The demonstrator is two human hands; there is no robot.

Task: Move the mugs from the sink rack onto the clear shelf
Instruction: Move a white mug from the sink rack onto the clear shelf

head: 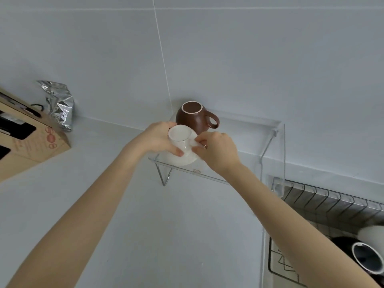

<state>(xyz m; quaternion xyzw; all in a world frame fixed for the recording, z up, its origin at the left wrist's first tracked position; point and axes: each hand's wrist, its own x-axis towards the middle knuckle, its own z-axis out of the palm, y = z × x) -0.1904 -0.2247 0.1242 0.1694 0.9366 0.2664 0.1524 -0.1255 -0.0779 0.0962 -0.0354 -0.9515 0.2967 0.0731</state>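
A white mug (180, 142) stands upside down on the left front part of the clear shelf (245, 138). My left hand (160, 140) wraps its left side, thumb on the front. My right hand (218, 151) pinches its handle on the right. Just behind it a brown mug (194, 119) rests upside down on the shelf, handle pointing right. At the lower right the sink rack (332, 202) holds a black mug (365, 258) on its side and another white mug (374, 233) at the frame's edge.
A cardboard box (27, 132) and a crumpled silver foil bag (60, 104) stand at the left on the white counter (145, 225). The tiled wall (228, 59) rises right behind the shelf. The shelf's right half carries nothing.
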